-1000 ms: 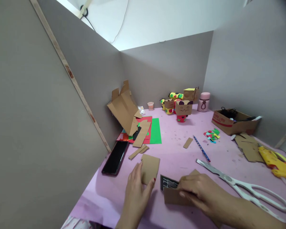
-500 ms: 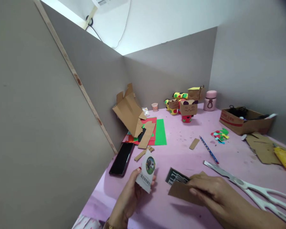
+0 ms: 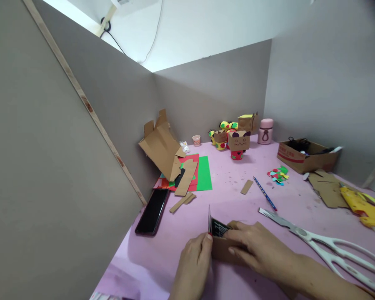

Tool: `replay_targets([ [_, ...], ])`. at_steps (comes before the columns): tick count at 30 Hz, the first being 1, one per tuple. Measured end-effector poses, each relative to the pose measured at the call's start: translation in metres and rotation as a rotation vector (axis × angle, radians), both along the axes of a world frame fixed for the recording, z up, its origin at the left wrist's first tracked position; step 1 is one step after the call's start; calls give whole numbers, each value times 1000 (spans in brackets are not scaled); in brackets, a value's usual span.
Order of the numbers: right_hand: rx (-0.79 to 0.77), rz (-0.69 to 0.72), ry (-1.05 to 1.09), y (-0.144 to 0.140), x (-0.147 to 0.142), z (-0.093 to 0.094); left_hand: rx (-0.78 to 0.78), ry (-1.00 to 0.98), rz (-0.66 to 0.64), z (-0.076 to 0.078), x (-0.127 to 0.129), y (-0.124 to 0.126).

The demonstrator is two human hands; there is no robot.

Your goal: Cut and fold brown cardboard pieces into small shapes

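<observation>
Left hand (image 3: 193, 258) and its small cardboard panel (image 3: 209, 221) have shifted right since the previous frame; the panel, then well apart with its printed face showing, now stands nearly edge-on at the left end of the folded cardboard (image 3: 220, 248).

Location: both pieces at lower centre of frame, on the desk (image 3: 228, 200).

Grip: left fingers grasp the panel, thumb on the near side, other fingers partly hidden. Right hand (image 3: 261, 243) pinches the folded cardboard towards its right end, thumb in front.

Key relation: folded cardboard's long axis runs roughly left to right; panel stands upright, crossing that axis at the left end. Left hand is nearer this junction. Cannot tell whether the edges meet flush; thumb covers the corner.

Scissors (image 3: 303, 234): lower right, apart from both hands.
</observation>
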State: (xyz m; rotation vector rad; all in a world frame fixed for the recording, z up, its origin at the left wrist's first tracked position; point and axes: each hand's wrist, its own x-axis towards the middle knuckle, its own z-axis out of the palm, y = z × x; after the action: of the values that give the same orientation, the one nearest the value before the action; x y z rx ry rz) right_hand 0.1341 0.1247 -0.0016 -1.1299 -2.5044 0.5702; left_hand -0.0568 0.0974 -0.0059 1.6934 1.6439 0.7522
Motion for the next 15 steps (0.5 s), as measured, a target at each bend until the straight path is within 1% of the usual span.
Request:
replay_targets([
  [3, 11, 6, -20, 0, -1, 3, 0, -62, -19, -6, -1, 0],
  [5, 21, 7, -28, 1, -2, 4, 14, -132, -78, -9, -2, 2],
  [7, 26, 16, -37, 3, -3, 5, 47, -159, -132, -10, -2, 4],
  [10, 26, 21, -38, 5, -4, 6, 93, -121, -157, -7, -1, 7],
  [15, 11, 5, 0, 2, -5, 5, 128, -18, -138, -1, 10, 11],
])
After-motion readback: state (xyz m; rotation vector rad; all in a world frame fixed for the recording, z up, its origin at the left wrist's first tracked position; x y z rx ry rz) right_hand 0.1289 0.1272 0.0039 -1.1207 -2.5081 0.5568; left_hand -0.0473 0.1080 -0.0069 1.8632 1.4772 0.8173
